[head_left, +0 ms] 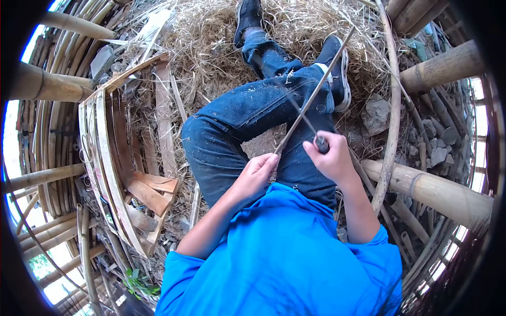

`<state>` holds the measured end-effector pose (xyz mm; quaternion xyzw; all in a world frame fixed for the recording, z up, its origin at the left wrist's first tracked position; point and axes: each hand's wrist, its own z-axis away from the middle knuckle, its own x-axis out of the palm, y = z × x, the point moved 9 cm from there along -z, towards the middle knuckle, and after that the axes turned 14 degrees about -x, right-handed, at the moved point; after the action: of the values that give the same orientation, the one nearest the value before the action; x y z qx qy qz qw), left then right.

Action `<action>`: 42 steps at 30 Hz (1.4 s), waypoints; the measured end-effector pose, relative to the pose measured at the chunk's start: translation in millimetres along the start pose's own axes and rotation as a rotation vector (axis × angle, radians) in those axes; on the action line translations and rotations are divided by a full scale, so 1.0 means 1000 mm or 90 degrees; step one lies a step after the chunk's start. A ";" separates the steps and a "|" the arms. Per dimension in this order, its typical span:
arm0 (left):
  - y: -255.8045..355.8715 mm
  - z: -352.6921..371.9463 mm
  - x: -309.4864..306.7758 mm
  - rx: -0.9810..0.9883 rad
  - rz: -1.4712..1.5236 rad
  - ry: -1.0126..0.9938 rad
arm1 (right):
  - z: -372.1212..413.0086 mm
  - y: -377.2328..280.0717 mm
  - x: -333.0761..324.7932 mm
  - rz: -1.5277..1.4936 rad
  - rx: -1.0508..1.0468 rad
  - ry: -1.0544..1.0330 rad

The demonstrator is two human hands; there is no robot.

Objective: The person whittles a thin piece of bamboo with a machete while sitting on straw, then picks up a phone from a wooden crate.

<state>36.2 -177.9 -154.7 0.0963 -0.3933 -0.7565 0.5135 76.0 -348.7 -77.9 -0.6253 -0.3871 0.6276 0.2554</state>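
My left hand [258, 173] is closed around the near end of a thin bamboo strip [320, 86], which slants up and to the right over my legs. In my right hand [333, 158] is the dark handle of a knife [322, 144]. Its narrow blade, blurred, points up and to the left and crosses the strip in this view. Beneath both hands are my crossed legs in dark jeans [237, 110], dotted with small pale shavings.
Dry shavings [200, 31] cover the ground around my shoes. A wooden crate [103, 158] with boards in it lies at the left. Thick bamboo poles [432, 192] and a long stick [392, 105] are at the right, with rocks [377, 116] nearby.
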 end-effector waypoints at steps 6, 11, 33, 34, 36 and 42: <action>0.024 0.022 -0.002 0.115 -0.225 0.191 | 0.011 -0.010 0.013 0.194 -0.077 -0.084; 0.030 0.033 0.000 0.124 -0.336 0.260 | 0.010 0.006 0.002 0.375 -0.088 -0.073; 0.052 0.076 0.008 0.068 -0.528 0.348 | 0.000 -0.012 -0.009 0.400 -0.063 -0.106; 0.052 0.077 0.008 0.066 -0.527 0.349 | -0.001 -0.013 -0.009 0.402 -0.067 -0.108; 0.058 0.081 0.008 0.121 -0.518 0.374 | -0.006 -0.005 -0.018 0.422 -0.041 -0.081; 0.031 0.111 0.001 0.041 -0.532 0.369 | -0.004 0.079 -0.145 0.589 0.221 0.029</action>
<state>-3.4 -128.9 -58.2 0.4666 -0.1857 -0.8272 0.2521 105.5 -509.8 -56.1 -0.6933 0.0472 0.7167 0.0587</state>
